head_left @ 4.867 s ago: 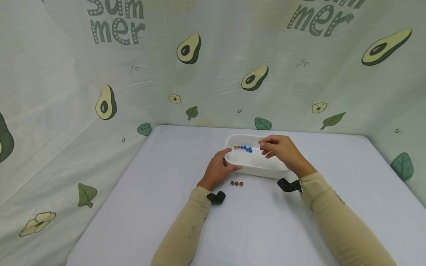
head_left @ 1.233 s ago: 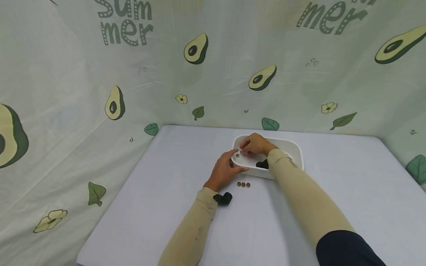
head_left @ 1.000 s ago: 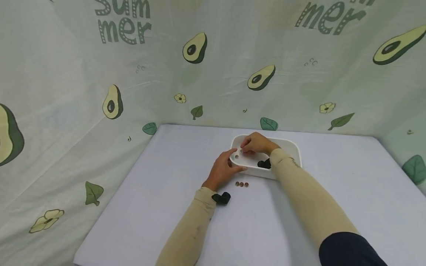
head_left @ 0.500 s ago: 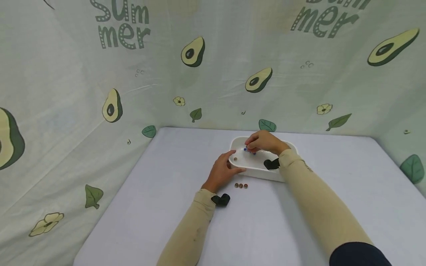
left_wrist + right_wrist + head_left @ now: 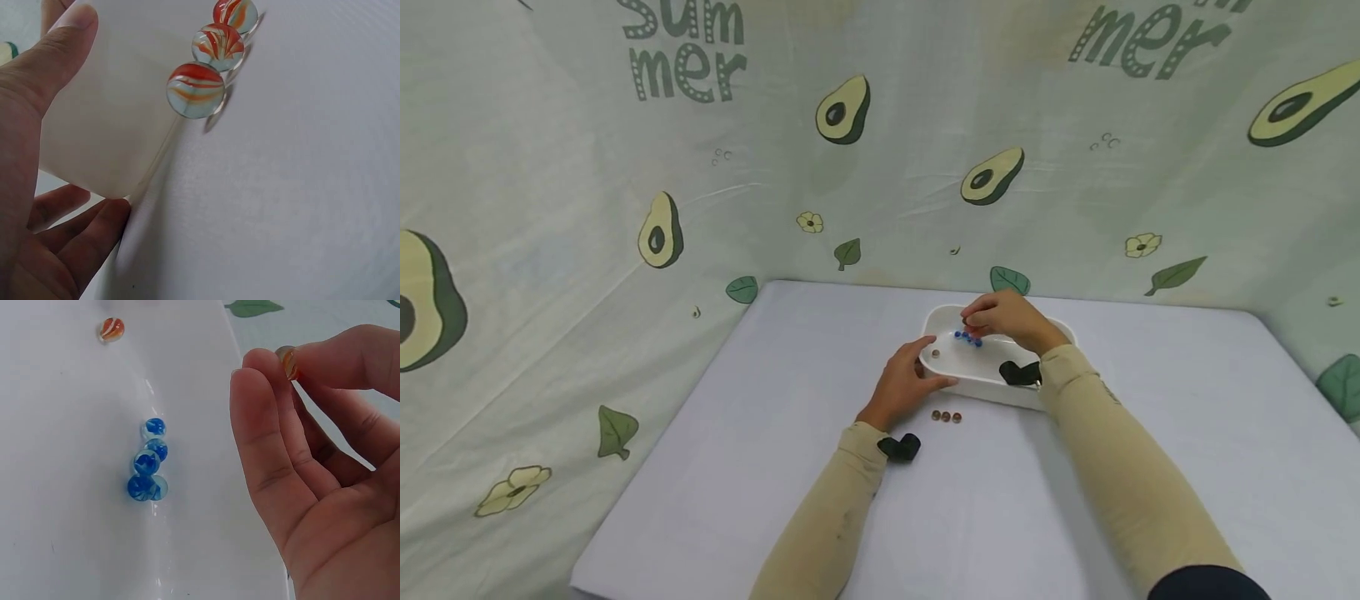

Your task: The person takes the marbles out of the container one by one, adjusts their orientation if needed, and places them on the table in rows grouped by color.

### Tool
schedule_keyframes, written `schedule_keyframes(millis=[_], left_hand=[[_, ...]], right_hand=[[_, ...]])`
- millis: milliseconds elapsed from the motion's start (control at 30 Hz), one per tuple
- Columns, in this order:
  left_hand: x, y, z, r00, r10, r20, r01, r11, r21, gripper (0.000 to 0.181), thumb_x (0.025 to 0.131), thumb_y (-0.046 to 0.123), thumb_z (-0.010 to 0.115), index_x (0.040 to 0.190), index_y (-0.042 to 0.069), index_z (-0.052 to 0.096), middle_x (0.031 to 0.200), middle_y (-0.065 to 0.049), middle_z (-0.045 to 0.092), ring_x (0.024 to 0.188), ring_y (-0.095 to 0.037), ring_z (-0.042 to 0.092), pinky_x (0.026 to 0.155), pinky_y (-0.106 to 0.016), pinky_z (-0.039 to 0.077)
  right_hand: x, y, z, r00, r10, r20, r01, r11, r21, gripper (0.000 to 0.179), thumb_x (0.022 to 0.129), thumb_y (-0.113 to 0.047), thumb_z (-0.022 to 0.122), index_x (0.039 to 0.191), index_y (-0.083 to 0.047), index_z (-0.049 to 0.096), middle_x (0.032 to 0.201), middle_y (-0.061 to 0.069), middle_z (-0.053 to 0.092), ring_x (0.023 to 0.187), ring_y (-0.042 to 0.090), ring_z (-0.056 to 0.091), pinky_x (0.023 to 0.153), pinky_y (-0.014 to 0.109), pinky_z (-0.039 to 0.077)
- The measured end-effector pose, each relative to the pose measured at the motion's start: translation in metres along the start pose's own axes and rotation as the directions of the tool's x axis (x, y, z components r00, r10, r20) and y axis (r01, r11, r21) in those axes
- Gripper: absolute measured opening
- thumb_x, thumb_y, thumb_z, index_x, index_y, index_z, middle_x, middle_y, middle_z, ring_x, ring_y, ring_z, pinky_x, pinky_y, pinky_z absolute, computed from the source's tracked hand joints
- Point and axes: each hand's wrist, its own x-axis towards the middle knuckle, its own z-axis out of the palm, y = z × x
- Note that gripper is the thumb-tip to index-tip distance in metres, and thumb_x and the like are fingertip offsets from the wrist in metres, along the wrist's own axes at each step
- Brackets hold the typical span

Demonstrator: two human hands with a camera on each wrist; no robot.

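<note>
A white tray [image 5: 985,389] stands on the table, and my left hand [image 5: 897,385] grips its left end, thumb on the near wall and fingers round the corner. Between thumb and fingertips my right hand [image 5: 1009,320] pinches a clear marble with orange streaks [image 5: 288,364], held above the tray. Several blue marbles [image 5: 147,462] lie clustered on the tray floor below that hand. One orange-streaked marble [image 5: 112,329] sits apart from them, toward the tray's left end. In the left wrist view, three orange-streaked marbles [image 5: 195,90] form a row on the table beside the tray's near wall.
The table [image 5: 790,367] has a white cover. A cloth with printed avocados [image 5: 842,110] hangs behind it and to the left. Black wrist mounts [image 5: 900,448] sit at both cuffs.
My right hand reached down into the tray, took one of its two orange-streaked marbles, then rose and shifted right, uncovering the blue ones. My left hand has kept its grip on the tray.
</note>
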Motion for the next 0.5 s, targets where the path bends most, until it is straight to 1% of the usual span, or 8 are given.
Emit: schedule_keyframes(millis=[100, 200, 267, 367, 500], left_hand=[[0.000, 0.000, 0.002, 1.000, -0.011, 0.004, 0.011, 1.000, -0.008, 0.083, 0.081, 0.045, 0.083, 0.151, 0.018, 0.046, 0.137, -0.006, 0.055, 0.099, -0.015, 0.054, 0.084, -0.030, 0.049], [0.000, -0.001, 0.003, 1.000, -0.018, 0.001, 0.018, 1.000, -0.010, 0.084, 0.081, 0.045, 0.083, 0.151, 0.018, 0.046, 0.138, -0.007, 0.055, 0.101, -0.016, 0.054, 0.086, -0.031, 0.049], [0.000, -0.001, 0.004, 1.000, -0.018, 0.001, 0.018, 1.000, -0.008, 0.083, 0.081, 0.045, 0.083, 0.151, 0.019, 0.046, 0.139, -0.007, 0.055, 0.102, -0.016, 0.054, 0.086, -0.031, 0.049], [-0.001, 0.000, 0.004, 1.000, -0.019, 0.002, 0.019, 1.000, -0.002, 0.083, 0.081, 0.045, 0.083, 0.151, 0.018, 0.046, 0.137, -0.007, 0.055, 0.101, -0.016, 0.054, 0.086, -0.031, 0.049], [-0.001, 0.003, 0.004, 1.000, -0.021, -0.010, 0.021, 1.000, -0.003, 0.083, 0.081, 0.044, 0.083, 0.151, 0.018, 0.046, 0.136, -0.008, 0.056, 0.101, -0.017, 0.054, 0.086, -0.033, 0.050]], right_hand=[[-0.006, -0.005, -0.002, 1.000, -0.015, -0.017, 0.015, 0.999, 0.029, 0.030, 0.099, -0.009, 0.063, 0.120, 0.012, 0.063, 0.122, 0.031, 0.061, 0.104, 0.035, 0.066, 0.089, 0.037, 0.054], [-0.011, -0.007, -0.003, 0.999, -0.014, -0.039, 0.016, 0.999, 0.034, 0.030, 0.100, -0.010, 0.062, 0.121, 0.011, 0.062, 0.120, 0.029, 0.062, 0.110, 0.040, 0.063, 0.092, 0.037, 0.053], [-0.014, -0.006, -0.004, 0.998, -0.004, -0.064, 0.007, 0.999, 0.035, 0.031, 0.100, -0.010, 0.062, 0.122, 0.011, 0.062, 0.119, 0.027, 0.063, 0.110, 0.042, 0.063, 0.091, 0.036, 0.053], [-0.017, -0.004, -0.006, 0.995, 0.010, -0.100, -0.003, 0.998, 0.070, 0.031, 0.099, -0.008, 0.063, 0.122, 0.013, 0.061, 0.117, 0.028, 0.064, 0.104, 0.037, 0.067, 0.086, 0.034, 0.055], [-0.022, -0.004, -0.008, 0.993, 0.007, -0.117, 0.007, 0.992, 0.124, 0.032, 0.099, -0.006, 0.063, 0.122, 0.016, 0.059, 0.114, 0.029, 0.064, 0.096, 0.029, 0.070, 0.083, 0.034, 0.056]])
